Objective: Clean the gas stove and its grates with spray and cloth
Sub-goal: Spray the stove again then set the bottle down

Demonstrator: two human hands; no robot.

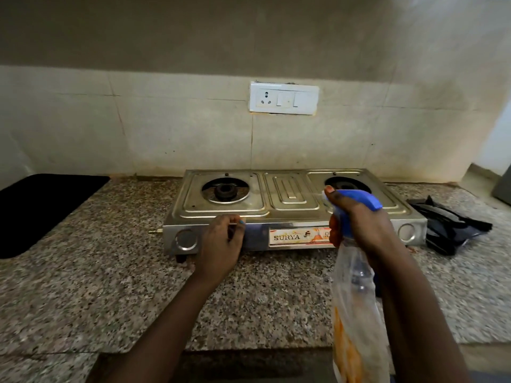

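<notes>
A steel two-burner gas stove sits on the granite counter against the wall, its burners bare with no grates on top. My right hand grips a clear spray bottle with a blue trigger head, held upright in front of the stove's right burner. My left hand rests on the stove's front edge, fingers loosely curled, beside the left knob. The black grates lie stacked on the counter right of the stove. No cloth shows.
The speckled granite counter stretches toward me to its front edge. A black mat or sink lies at the far left. A white socket plate is on the tiled wall above the stove. A grey object stands at the far right edge.
</notes>
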